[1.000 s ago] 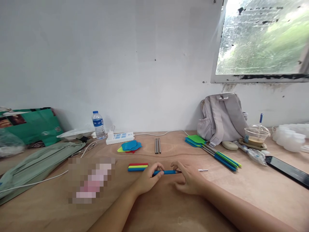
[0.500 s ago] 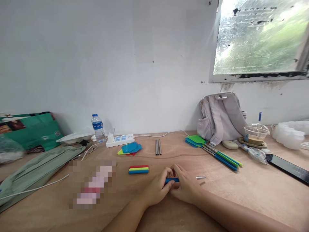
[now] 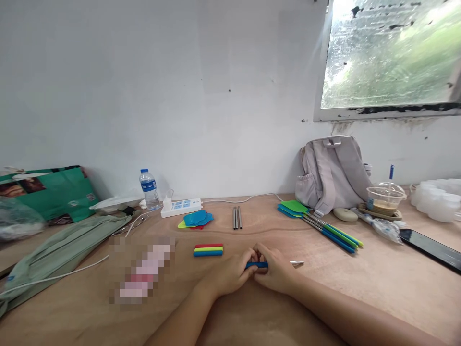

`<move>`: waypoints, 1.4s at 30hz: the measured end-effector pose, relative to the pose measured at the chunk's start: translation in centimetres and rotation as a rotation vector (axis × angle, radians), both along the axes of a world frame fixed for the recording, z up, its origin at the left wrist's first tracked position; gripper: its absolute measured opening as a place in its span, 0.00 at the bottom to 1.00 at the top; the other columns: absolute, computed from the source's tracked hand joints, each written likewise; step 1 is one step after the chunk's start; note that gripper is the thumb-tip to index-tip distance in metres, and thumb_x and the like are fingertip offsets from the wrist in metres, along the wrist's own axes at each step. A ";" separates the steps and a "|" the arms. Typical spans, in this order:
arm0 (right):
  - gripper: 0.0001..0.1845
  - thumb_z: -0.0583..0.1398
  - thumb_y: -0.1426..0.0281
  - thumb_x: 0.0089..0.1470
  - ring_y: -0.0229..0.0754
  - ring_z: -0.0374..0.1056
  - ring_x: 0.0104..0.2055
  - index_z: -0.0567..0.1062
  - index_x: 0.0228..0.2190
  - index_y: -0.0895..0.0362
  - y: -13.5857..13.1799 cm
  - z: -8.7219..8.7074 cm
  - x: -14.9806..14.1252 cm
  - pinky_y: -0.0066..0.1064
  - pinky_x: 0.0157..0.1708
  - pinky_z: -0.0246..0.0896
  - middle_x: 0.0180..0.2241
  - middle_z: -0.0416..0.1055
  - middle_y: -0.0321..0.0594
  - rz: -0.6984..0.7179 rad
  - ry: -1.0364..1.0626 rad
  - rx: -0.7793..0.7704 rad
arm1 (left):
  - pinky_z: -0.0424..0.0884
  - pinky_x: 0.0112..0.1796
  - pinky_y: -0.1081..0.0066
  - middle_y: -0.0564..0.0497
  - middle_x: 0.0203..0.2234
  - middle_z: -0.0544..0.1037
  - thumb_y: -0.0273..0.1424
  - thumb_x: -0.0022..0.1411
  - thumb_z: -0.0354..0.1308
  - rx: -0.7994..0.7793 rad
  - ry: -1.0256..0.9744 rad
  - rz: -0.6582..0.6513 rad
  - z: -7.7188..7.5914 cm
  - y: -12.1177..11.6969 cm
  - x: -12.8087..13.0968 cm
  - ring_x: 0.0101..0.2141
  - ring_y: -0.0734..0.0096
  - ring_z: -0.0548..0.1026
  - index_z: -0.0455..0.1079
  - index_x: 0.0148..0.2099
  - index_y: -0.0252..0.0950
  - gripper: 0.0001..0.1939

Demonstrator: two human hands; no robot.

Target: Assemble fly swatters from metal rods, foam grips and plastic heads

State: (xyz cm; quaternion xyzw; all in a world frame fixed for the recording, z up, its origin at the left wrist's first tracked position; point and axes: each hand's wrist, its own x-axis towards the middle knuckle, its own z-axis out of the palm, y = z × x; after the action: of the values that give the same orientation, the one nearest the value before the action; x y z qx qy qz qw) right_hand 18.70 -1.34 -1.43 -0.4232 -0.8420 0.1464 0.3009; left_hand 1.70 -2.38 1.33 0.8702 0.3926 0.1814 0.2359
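Note:
Between my left hand (image 3: pixel 232 273) and my right hand (image 3: pixel 276 273), near the middle of the table, is a blue tube-shaped handle (image 3: pixel 257 265). The fingers of both hands are closed around it, and the fingertips almost meet above it. Past my right hand a thin metal rod (image 3: pixel 297 263) shows; whether it joins the blue handle is hidden by the hand. To the left lie red, yellow and blue handles (image 3: pixel 208 250) side by side. Metal tubes (image 3: pixel 237 217) lie farther back, and flat swatter heads (image 3: pixel 196 218) in blue, yellow and red are piled left of them.
Several fly swatters (image 3: pixel 326 230) with green and blue heads lie at right, before a grey backpack (image 3: pixel 329 173). Beyond are a plastic cup (image 3: pixel 384 199), white jars (image 3: pixel 437 199) and a phone (image 3: pixel 432 247). Leftward stand a power strip (image 3: pixel 181 207), water bottle (image 3: pixel 149 190) and green bag (image 3: pixel 61 192).
The view has shifted slightly. Both hands stay around the blue handle, and less of the metal rod shows clear of my right hand.

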 end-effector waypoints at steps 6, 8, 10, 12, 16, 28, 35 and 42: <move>0.14 0.53 0.76 0.40 0.38 0.63 0.28 0.62 0.34 0.54 2.1 -0.3 1.8 0.25 0.27 0.50 0.28 0.69 0.34 0.007 -0.112 0.038 | 0.62 0.39 0.69 0.49 0.41 0.72 0.34 0.62 0.43 0.108 0.069 0.040 0.2 1.3 -2.2 0.40 0.65 0.69 0.61 0.46 0.41 0.12; 0.11 0.53 0.75 0.41 0.39 0.63 0.27 0.62 0.32 0.54 2.7 -0.6 2.4 0.25 0.27 0.49 0.25 0.68 0.34 -0.062 -0.165 0.029 | 0.62 0.38 0.69 0.50 0.41 0.72 0.35 0.62 0.42 0.114 0.074 0.060 0.1 1.4 -2.7 0.39 0.65 0.70 0.61 0.47 0.41 0.13; 0.09 0.53 0.76 0.41 0.39 0.63 0.28 0.62 0.30 0.54 3.2 -0.8 2.9 0.25 0.26 0.47 0.25 0.68 0.35 -0.123 -0.195 0.040 | 0.63 0.38 0.69 0.50 0.41 0.72 0.35 0.62 0.42 0.123 0.075 0.066 0.1 1.4 -2.9 0.39 0.65 0.70 0.61 0.47 0.41 0.12; 0.09 0.53 0.77 0.41 0.39 0.63 0.28 0.62 0.29 0.54 3.4 -1.0 3.0 0.25 0.26 0.46 0.25 0.68 0.35 -0.169 -0.207 0.052 | 0.63 0.38 0.69 0.50 0.42 0.72 0.35 0.62 0.42 0.133 0.073 0.067 0.1 1.3 -2.6 0.40 0.65 0.69 0.61 0.46 0.41 0.12; 0.10 0.53 0.77 0.39 0.39 0.62 0.26 0.61 0.27 0.54 3.3 -0.9 2.9 0.25 0.24 0.42 0.23 0.67 0.34 -0.251 -0.209 0.045 | 0.63 0.40 0.69 0.49 0.42 0.71 0.34 0.63 0.41 0.110 0.046 0.059 -0.1 0.8 -1.5 0.40 0.66 0.69 0.60 0.45 0.40 0.11; 0.13 0.52 0.76 0.37 0.38 0.59 0.21 0.59 0.30 0.53 2.1 -1.3 2.0 0.26 0.21 0.37 0.18 0.63 0.29 -0.345 -0.157 0.061 | 0.63 0.40 0.69 0.49 0.39 0.71 0.34 0.62 0.42 0.090 0.027 0.058 0.0 0.4 -1.2 0.39 0.66 0.68 0.61 0.42 0.38 0.10; 0.13 0.53 0.73 0.40 0.37 0.63 0.23 0.61 0.33 0.53 1.7 -0.9 1.8 0.24 0.22 0.45 0.21 0.64 0.29 -0.228 -0.057 0.096 | 0.64 0.40 0.68 0.48 0.39 0.70 0.34 0.62 0.43 0.098 -0.026 0.096 -0.3 0.8 -2.0 0.39 0.67 0.68 0.58 0.44 0.39 0.09; 0.12 0.56 0.69 0.47 0.38 0.67 0.32 0.68 0.37 0.51 1.2 0.1 1.8 0.26 0.30 0.56 0.31 0.70 0.34 -0.061 0.005 0.086 | 0.65 0.39 0.68 0.49 0.39 0.69 0.35 0.60 0.46 0.127 -0.124 0.123 -0.3 0.8 -2.4 0.38 0.67 0.69 0.55 0.47 0.39 0.13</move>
State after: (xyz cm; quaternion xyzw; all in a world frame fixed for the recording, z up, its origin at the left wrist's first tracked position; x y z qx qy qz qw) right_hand 20.52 -0.15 -1.33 -0.4349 -0.8336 0.1021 0.3250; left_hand -0.69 -1.55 1.07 0.8448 0.4176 0.2734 0.1926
